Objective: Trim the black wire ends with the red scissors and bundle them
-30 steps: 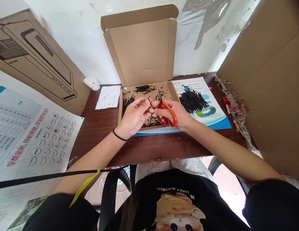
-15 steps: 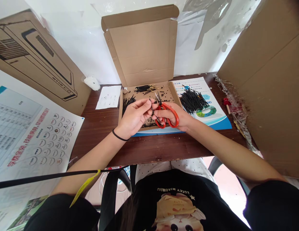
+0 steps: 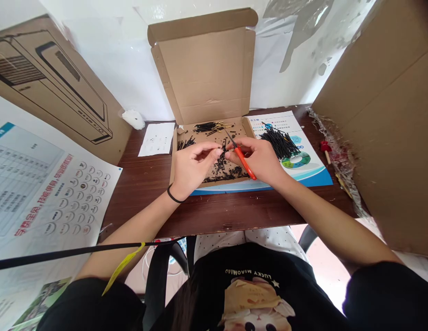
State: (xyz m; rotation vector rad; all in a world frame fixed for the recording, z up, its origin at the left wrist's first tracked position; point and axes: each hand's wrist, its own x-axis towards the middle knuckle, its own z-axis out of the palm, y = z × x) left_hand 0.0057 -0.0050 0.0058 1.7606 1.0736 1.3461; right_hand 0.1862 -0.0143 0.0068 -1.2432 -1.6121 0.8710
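Observation:
Over the open cardboard box, my left hand [image 3: 193, 165] is closed in a pinch on a thin black stick [image 3: 223, 150], of which only a short bit shows. My right hand [image 3: 264, 161] is closed around scissors [image 3: 245, 164] with red-orange handles, their blades pointing up and away to the left. Its thumb and fingertip also meet at the black stick, close to my left fingertips. Dark scraps [image 3: 231, 174] lie scattered on the floor of the box [image 3: 250, 131] under both hands. Part of the scissors is hidden by my right fingers.
Black sticks with gold-coloured ends [image 3: 208, 127] lie at the back of the box, and another black bundle [image 3: 185, 143] at its left. A larger pile of black sticks [image 3: 279, 145] rests on a printed sheet to the right. Cardboard panels [image 3: 379, 115] stand at both sides.
The scissors have turned in my right hand, so their handle loops now show edge-on. Both hands have drawn slightly apart, fingertips still close together at the stick.

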